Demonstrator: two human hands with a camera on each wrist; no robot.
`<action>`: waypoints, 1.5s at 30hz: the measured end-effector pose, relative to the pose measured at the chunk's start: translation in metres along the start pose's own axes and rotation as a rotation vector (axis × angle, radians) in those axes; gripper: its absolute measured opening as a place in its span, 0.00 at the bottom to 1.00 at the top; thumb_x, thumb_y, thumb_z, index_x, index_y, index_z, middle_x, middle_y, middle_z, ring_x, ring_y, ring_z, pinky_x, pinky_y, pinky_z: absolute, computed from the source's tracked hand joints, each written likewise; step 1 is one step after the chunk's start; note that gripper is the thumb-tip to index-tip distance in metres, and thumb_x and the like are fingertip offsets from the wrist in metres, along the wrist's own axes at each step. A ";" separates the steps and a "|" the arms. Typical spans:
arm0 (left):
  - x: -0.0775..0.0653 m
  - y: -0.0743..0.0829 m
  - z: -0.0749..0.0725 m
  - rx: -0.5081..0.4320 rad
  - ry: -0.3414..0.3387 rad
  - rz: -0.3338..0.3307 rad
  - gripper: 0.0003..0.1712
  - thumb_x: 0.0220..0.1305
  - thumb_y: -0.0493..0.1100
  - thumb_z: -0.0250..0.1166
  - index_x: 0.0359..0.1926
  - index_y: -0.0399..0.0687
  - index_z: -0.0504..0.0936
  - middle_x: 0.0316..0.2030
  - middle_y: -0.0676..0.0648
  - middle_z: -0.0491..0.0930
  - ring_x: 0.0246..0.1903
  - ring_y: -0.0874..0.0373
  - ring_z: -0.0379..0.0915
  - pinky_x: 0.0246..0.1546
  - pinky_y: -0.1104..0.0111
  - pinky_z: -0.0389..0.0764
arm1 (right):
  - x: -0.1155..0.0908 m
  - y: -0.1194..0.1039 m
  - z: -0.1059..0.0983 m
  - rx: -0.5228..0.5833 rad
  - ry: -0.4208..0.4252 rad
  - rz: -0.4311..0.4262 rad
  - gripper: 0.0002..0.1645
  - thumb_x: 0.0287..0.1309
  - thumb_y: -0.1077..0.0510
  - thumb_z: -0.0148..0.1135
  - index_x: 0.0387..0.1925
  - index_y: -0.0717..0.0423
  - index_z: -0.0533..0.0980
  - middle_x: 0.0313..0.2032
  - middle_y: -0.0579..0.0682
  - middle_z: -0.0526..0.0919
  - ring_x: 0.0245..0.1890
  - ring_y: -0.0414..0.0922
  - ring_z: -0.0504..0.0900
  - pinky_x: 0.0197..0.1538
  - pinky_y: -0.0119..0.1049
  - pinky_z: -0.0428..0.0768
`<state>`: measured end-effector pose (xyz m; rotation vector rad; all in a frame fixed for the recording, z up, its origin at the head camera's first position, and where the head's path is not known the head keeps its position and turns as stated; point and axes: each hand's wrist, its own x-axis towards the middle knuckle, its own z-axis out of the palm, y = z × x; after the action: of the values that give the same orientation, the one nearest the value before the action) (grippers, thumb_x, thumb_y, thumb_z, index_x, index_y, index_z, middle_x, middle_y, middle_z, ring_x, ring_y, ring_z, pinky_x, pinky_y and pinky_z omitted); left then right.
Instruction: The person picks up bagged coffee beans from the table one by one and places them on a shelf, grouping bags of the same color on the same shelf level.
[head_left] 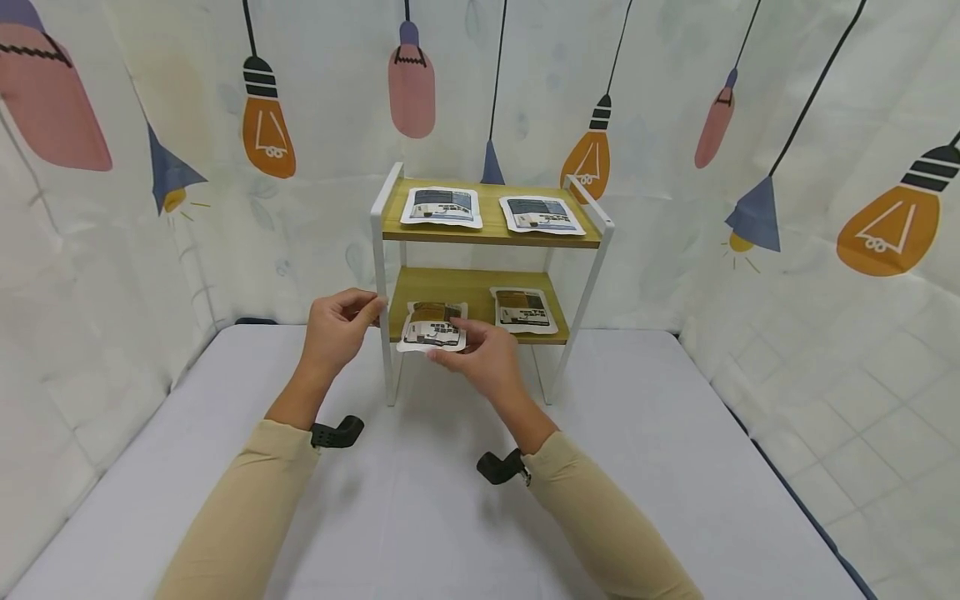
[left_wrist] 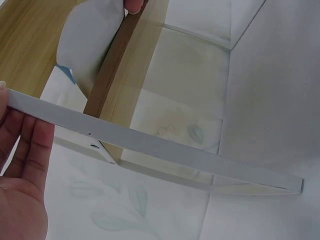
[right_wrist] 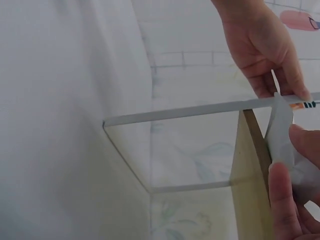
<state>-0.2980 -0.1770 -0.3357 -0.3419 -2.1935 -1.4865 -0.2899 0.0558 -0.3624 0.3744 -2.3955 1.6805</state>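
A small two-tier shelf rack (head_left: 491, 237) with white side frames and wood-coloured boards stands on the table. My left hand (head_left: 339, 329) pinches the rack's white left front post (left_wrist: 150, 142) between thumb and fingers, at about the height of the lower board. With my right hand (head_left: 487, 354) I grip a white pouch (head_left: 433, 327) with a brown and black label by its right edge. That pouch lies tilted at the left front of the lower board (right_wrist: 252, 150), overhanging its front edge. A similar brown-labelled pouch (head_left: 523, 311) lies to its right on the same board.
Two blue-labelled white pouches, one left (head_left: 441, 207) and one right (head_left: 542, 215), lie on the upper board. A white cloth covers the table (head_left: 420, 500). Behind the rack hangs a curtain (head_left: 330, 225) printed with lamps.
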 end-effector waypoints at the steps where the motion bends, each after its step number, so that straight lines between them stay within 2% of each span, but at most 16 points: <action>1: 0.000 -0.001 0.000 -0.001 0.001 -0.001 0.14 0.71 0.39 0.66 0.49 0.30 0.86 0.42 0.30 0.86 0.29 0.65 0.82 0.39 0.77 0.86 | 0.000 0.001 0.001 0.008 0.010 -0.016 0.37 0.43 0.49 0.85 0.58 0.51 0.84 0.41 0.50 0.90 0.32 0.41 0.87 0.30 0.30 0.83; 8: 0.005 -0.018 0.000 -0.013 -0.006 0.002 0.15 0.71 0.41 0.66 0.50 0.33 0.86 0.42 0.32 0.86 0.29 0.70 0.80 0.37 0.82 0.83 | 0.001 0.006 0.006 0.035 0.063 -0.092 0.31 0.45 0.52 0.84 0.54 0.53 0.86 0.29 0.52 0.87 0.24 0.40 0.88 0.23 0.29 0.76; 13: 0.006 -0.020 0.000 -0.005 -0.010 0.004 0.15 0.72 0.40 0.65 0.51 0.31 0.86 0.43 0.30 0.85 0.29 0.71 0.80 0.39 0.79 0.85 | 0.004 0.007 0.008 0.038 0.089 -0.125 0.26 0.47 0.52 0.83 0.50 0.54 0.87 0.23 0.52 0.85 0.21 0.41 0.87 0.20 0.29 0.71; 21: 0.005 -0.018 -0.001 -0.020 -0.009 -0.003 0.16 0.71 0.44 0.67 0.50 0.35 0.87 0.42 0.34 0.87 0.29 0.69 0.81 0.40 0.77 0.86 | 0.007 0.008 0.008 0.026 0.105 -0.143 0.22 0.50 0.53 0.82 0.47 0.55 0.88 0.23 0.52 0.87 0.19 0.41 0.86 0.21 0.30 0.75; 29: 0.004 -0.017 -0.001 -0.011 -0.007 0.004 0.16 0.71 0.44 0.67 0.49 0.35 0.87 0.42 0.34 0.87 0.30 0.69 0.82 0.41 0.77 0.86 | 0.010 0.005 0.006 0.007 0.081 -0.156 0.21 0.54 0.55 0.79 0.48 0.58 0.87 0.24 0.54 0.88 0.18 0.39 0.86 0.26 0.30 0.83; 34: 0.005 -0.020 -0.001 -0.015 -0.001 0.019 0.17 0.70 0.47 0.68 0.48 0.36 0.87 0.38 0.42 0.88 0.30 0.67 0.83 0.40 0.77 0.86 | 0.014 0.004 0.005 -0.016 0.046 -0.146 0.21 0.56 0.55 0.78 0.51 0.58 0.86 0.23 0.54 0.87 0.19 0.39 0.85 0.29 0.32 0.87; 40: 0.005 -0.021 -0.001 -0.011 -0.003 0.018 0.18 0.70 0.48 0.68 0.48 0.36 0.87 0.36 0.47 0.87 0.30 0.66 0.83 0.40 0.78 0.85 | 0.017 0.002 0.002 0.001 0.012 -0.120 0.21 0.56 0.56 0.77 0.51 0.59 0.86 0.23 0.56 0.85 0.17 0.40 0.83 0.28 0.34 0.87; 45: 0.005 -0.021 -0.002 0.001 -0.003 0.019 0.18 0.71 0.48 0.67 0.49 0.37 0.88 0.36 0.47 0.87 0.31 0.66 0.83 0.42 0.74 0.87 | 0.020 0.000 -0.001 -0.054 -0.011 -0.122 0.20 0.59 0.56 0.76 0.51 0.58 0.86 0.21 0.55 0.84 0.14 0.40 0.82 0.25 0.33 0.86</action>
<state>-0.3115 -0.1869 -0.3498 -0.3637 -2.1876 -1.4761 -0.3086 0.0548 -0.3567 0.5115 -2.3687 1.5619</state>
